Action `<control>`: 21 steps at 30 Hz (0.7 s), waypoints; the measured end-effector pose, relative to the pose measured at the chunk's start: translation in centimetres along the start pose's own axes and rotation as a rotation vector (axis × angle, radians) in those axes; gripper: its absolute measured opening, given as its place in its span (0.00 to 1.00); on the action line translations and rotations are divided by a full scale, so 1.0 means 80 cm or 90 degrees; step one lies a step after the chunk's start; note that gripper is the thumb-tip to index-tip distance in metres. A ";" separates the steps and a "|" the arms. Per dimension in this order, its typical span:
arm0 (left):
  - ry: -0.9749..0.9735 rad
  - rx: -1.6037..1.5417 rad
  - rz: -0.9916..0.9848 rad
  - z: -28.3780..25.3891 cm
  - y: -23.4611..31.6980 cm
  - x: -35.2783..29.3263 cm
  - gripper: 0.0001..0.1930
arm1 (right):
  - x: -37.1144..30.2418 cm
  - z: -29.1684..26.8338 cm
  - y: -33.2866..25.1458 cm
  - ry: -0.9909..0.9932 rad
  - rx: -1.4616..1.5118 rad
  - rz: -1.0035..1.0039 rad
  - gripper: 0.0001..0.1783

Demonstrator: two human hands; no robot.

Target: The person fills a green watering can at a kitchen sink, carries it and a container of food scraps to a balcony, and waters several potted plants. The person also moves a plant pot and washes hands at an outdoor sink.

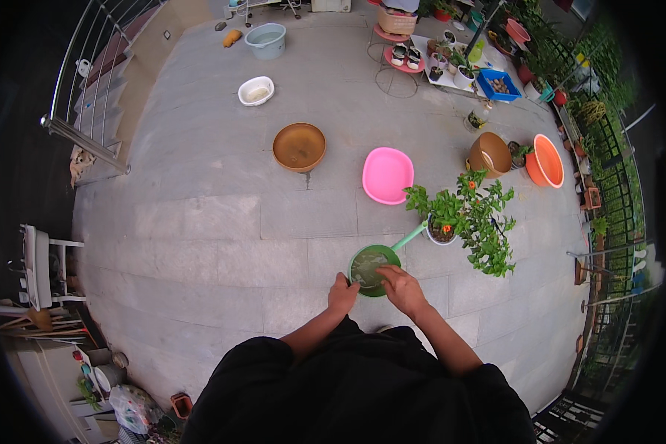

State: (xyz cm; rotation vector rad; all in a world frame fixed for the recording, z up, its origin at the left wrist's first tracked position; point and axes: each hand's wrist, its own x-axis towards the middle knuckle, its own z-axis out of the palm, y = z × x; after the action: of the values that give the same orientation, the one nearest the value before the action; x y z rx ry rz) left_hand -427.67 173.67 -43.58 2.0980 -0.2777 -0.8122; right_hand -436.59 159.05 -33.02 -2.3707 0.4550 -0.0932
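Observation:
Close in front of me is a green water dipper (370,257) holding murky, slightly rippled water. Its long light-green handle (409,237) slants up to the right, toward a white pot. My left hand (342,293) grips the dipper's near-left rim. From the right, my right hand (402,290) reaches over the rim, its bunched fingertips at the water; whether they pinch anything is hidden. Just beyond the handle's end, a leafy potted plant (462,218) with orange flowers spreads to the right.
A pink basin (388,175) and a brown basin (300,146) lie ahead on grey paving. Farther off are a white basin (256,91) and a pale-blue tub (266,41). To the right stand a brown pot (490,155) and an orange tub (545,160). A metal railing (87,140) edges steps at left.

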 end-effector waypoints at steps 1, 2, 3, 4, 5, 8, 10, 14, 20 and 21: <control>0.001 -0.053 -0.037 -0.013 0.000 0.007 0.16 | 0.013 0.000 -0.010 -0.025 0.023 -0.001 0.17; 0.000 -0.106 -0.073 -0.028 0.001 0.014 0.15 | 0.024 0.001 -0.019 -0.049 0.047 -0.001 0.16; -0.001 -0.156 -0.107 -0.041 0.002 0.024 0.15 | 0.035 0.001 -0.026 -0.070 0.071 -0.002 0.16; 0.018 -0.176 -0.111 -0.053 0.000 0.033 0.14 | 0.047 0.002 -0.027 -0.091 0.063 -0.009 0.16; 0.037 -0.194 -0.115 -0.063 -0.005 0.041 0.13 | 0.060 0.000 -0.031 -0.089 0.098 0.001 0.16; 0.089 -0.279 -0.134 -0.098 -0.010 0.057 0.09 | 0.102 0.005 -0.025 -0.089 0.241 0.054 0.15; 0.127 -0.362 -0.148 -0.114 -0.020 0.072 0.11 | 0.127 0.012 0.000 -0.050 0.365 0.084 0.14; 0.130 -0.381 -0.213 -0.155 -0.012 0.093 0.09 | 0.176 -0.006 0.056 -0.005 0.510 0.170 0.14; 0.214 -0.404 -0.286 -0.232 -0.011 0.131 0.10 | 0.239 -0.031 0.144 0.141 0.662 0.336 0.14; 0.240 -0.412 -0.315 -0.249 -0.010 0.135 0.11 | 0.253 -0.037 0.156 0.165 0.678 0.366 0.13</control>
State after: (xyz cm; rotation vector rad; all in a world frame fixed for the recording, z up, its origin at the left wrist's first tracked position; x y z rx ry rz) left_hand -406.75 181.89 -40.51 1.6515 0.6509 -0.6426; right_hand -421.95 141.54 -40.28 -1.1384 0.9135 -0.2931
